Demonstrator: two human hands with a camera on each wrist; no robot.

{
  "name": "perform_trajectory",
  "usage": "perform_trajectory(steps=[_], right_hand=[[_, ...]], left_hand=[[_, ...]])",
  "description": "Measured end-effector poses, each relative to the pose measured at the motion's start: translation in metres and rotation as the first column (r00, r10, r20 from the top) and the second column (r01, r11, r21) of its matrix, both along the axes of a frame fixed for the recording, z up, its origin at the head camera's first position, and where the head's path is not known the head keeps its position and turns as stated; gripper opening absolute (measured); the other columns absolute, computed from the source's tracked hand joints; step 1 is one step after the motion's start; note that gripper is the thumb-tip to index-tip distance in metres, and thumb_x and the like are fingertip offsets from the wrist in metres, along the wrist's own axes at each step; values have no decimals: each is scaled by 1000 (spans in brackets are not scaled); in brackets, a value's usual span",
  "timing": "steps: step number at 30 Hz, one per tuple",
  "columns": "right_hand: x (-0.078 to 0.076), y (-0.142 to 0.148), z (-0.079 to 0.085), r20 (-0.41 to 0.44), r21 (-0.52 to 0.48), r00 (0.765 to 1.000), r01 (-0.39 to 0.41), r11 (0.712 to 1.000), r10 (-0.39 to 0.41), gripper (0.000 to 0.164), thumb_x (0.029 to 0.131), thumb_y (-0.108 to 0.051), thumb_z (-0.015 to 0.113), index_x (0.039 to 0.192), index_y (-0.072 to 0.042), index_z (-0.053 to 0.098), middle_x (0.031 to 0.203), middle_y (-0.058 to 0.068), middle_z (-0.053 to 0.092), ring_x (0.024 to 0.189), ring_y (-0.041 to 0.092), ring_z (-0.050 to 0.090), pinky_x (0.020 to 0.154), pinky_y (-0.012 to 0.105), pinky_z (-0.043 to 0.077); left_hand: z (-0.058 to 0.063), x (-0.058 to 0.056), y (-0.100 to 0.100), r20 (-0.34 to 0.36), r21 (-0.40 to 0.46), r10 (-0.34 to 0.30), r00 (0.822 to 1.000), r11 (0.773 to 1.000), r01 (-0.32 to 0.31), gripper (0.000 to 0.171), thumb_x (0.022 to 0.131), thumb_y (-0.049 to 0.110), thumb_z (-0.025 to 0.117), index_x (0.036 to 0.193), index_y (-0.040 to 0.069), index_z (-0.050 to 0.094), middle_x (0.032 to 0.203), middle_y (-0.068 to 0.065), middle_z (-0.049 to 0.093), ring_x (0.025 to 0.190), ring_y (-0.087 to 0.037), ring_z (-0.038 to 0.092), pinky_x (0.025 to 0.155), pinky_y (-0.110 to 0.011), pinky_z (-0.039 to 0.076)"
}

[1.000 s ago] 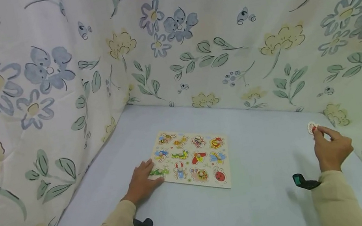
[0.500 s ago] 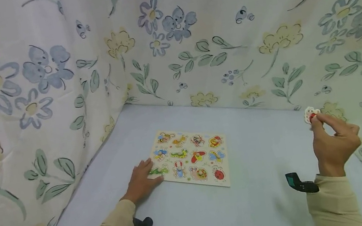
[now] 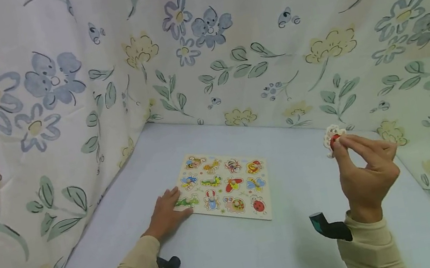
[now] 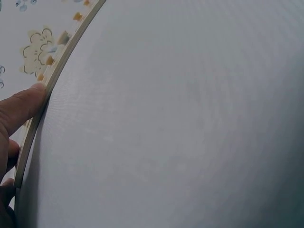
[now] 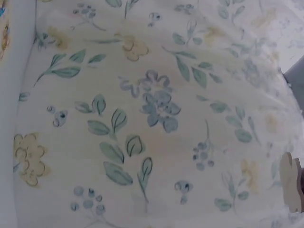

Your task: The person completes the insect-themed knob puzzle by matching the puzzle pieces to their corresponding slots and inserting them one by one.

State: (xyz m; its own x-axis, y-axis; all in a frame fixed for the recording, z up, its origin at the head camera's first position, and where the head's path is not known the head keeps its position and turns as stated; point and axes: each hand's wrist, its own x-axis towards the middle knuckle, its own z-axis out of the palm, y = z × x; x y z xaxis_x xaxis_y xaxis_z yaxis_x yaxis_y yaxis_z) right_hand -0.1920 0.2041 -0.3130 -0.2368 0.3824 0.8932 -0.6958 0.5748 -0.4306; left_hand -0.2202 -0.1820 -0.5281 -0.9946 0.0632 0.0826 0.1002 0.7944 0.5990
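A wooden insect peg-puzzle board (image 3: 228,212) lies flat on the table in the head view, with several coloured bug pictures on its face. My left hand (image 3: 166,215) rests at the board's near left corner, thumb along the front edge and fingers along the left side. In the left wrist view a digit (image 4: 28,102) touches the board's rim (image 4: 61,61). My right hand (image 3: 369,174) is raised right of the board, pinching a small white puzzle piece (image 3: 330,136) with a scalloped outline and a red part. The piece's plain edge (image 5: 289,183) shows in the right wrist view.
The pale table (image 3: 240,258) spreads around the board. Floral curtains (image 3: 240,30) hang behind it and along both sides. Dark devices are strapped to the left wrist (image 3: 169,265) and the right wrist (image 3: 330,228).
My right hand has lifted the puzzle piece and moved it left, closer to the board. The left hand and the board have stayed in place.
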Motion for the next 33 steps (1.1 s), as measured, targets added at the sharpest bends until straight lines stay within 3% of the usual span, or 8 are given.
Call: perform_trajectory(steps=[4,11,16,19,22,25,30,33], right_hand=[[6,-22,3,-47,39,998,-43,998,45,11,75,2,76,83,8,74,86,22,70,84,8,51,77,23,25],[10,-50,4,-102,102,988,-109,989,120,18,78,-9,77,79,8,74,83,20,71,73,28,50,75,26,25],[11,-65,-3,-69,160,984,-152,975,165,24,82,-14,74,80,10,73,82,23,69,68,38,44,75,26,24],[12,-71,-12,-16,181,980,-193,964,199,17,79,-5,73,81,12,72,83,26,68,69,41,42,75,27,24],[7,-74,-28,50,185,973,-231,955,225,11,72,8,73,81,14,71,83,28,68,71,42,43,74,28,24],[-4,-73,-57,121,181,966,-249,951,230,15,68,15,74,82,13,72,84,26,68,73,41,44,72,30,25],[-28,-67,-118,229,176,953,-242,954,199,16,71,10,79,86,4,76,89,15,72,78,33,49,68,32,26],[-36,-64,-146,288,168,940,-239,956,184,14,73,5,79,86,-1,77,90,8,73,80,28,50,67,33,27]], left_hand=[[0,0,0,-4,-5,0,1000,1000,0,79,84,37,74,140,-8,43,150,-18,35,140,-39,21,116,-51,7],[1,2,0,3,0,4,1000,1000,-4,79,83,37,74,140,-9,42,149,-20,35,140,-40,21,116,-51,6],[1,1,-1,8,7,-1,1000,1000,0,80,84,38,74,141,-8,42,150,-18,35,141,-39,20,116,-49,5],[1,0,-2,5,17,-2,1000,1000,2,79,84,38,74,140,-8,42,150,-18,35,141,-39,20,116,-49,5],[-1,-1,-3,9,22,-2,1000,1000,2,79,84,38,74,141,-7,42,150,-18,35,141,-38,20,116,-49,5],[-3,-2,-4,15,20,0,1000,1000,0,80,84,40,73,141,-7,42,151,-17,34,141,-38,19,116,-48,5],[-2,-2,-3,10,14,-7,1000,1000,7,80,84,40,74,141,-7,42,151,-17,34,141,-38,20,116,-49,5],[-1,-2,-3,7,10,-11,1000,1000,11,80,83,38,75,141,-7,42,151,-17,34,141,-38,20,116,-50,5]])
